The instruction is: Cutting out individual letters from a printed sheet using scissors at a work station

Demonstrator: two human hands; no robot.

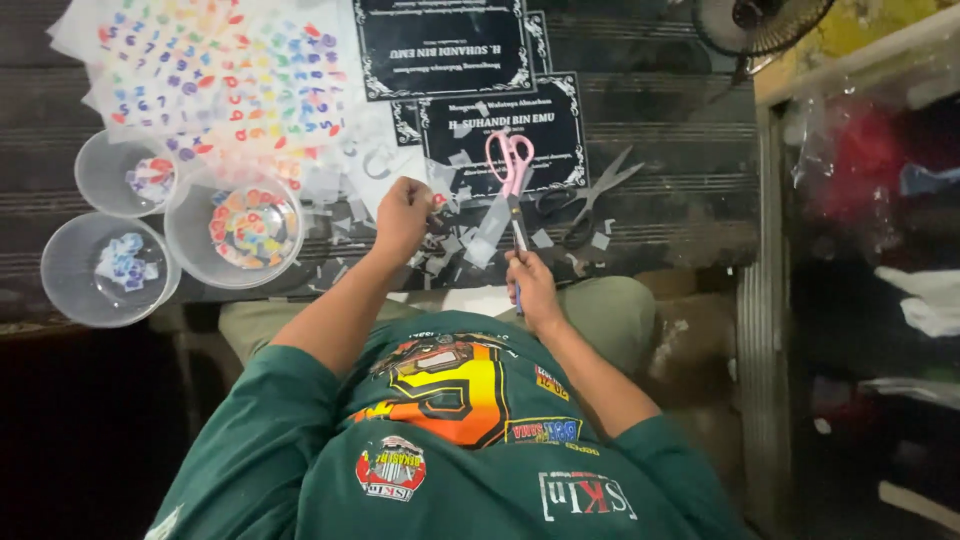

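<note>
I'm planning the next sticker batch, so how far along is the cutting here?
Done: the three clear tubs hold sorted coloured pieces, and offcuts litter the table. In hand: the left hand is closed on a small scrap, and the right hand grips a thin knife beside a clear strip. Left: the sticker sheets look largely full of coloured letters.

Your left hand (402,215) curls into a fist, hiding whatever its fingers pinch. Your right hand (532,285) covers the lower end of the tool in its grip, below the pink scissors (511,165). The fan (760,22) is cut off by the top edge. Shapes in the tubs (235,230) are too small to tell.
</note>
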